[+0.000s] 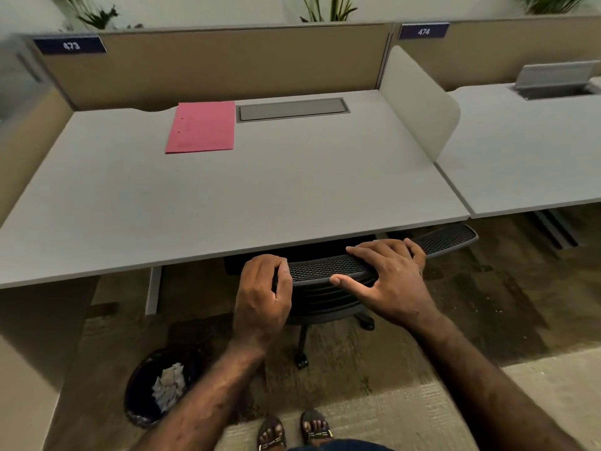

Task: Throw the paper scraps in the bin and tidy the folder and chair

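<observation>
A black mesh-backed office chair (325,265) stands tucked under the front edge of the white desk (227,196). My left hand (263,291) curls around the left end of the chair's top rim. My right hand (387,275) lies over the rim to the right, fingers on top and thumb spread out in front. A pink folder (201,126) lies flat and closed at the back of the desk, beside the grey cable hatch (292,109). On the floor at lower left, a dark bin (143,382) holds white paper scraps (169,384).
Beige partitions with labels 473 (70,45) and 474 (422,31) back the desks. A white side divider (419,102) separates the neighbouring desk (520,151) on the right. The chair's wheeled base (302,356) sits on carpet. My sandalled feet (292,428) stand near the bottom edge.
</observation>
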{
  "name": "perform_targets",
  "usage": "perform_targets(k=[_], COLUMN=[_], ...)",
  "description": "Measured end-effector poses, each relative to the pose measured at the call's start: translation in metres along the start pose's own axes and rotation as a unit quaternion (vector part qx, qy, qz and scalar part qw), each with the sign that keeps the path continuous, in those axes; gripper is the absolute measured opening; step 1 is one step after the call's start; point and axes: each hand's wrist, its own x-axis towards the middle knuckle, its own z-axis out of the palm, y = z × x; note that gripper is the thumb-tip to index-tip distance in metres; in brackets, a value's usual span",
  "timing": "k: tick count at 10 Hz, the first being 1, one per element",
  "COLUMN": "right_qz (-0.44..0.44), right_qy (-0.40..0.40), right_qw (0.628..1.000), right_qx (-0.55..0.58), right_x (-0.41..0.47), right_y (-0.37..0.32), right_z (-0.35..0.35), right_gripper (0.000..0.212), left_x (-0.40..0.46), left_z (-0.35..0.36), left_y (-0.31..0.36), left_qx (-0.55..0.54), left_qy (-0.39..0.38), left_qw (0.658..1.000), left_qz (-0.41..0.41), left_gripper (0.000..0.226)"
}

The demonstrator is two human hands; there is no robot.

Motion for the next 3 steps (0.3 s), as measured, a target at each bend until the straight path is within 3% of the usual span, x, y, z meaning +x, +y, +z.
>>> perform_targets(k=[3], right_qz=[-0.033], right_qy=[0.1], right_qw=[0.993], right_qx=[0.046], right_x=[0.044], right_y=[-0.021], right_z=[-0.023], right_gripper=[0.076], left_x=[0.047], left_z=[-0.028], left_y=[0.017], left_qx=[0.039], left_qy=[0.026], left_qw=[0.995], left_qz=[0.088], left_gripper=[0.024])
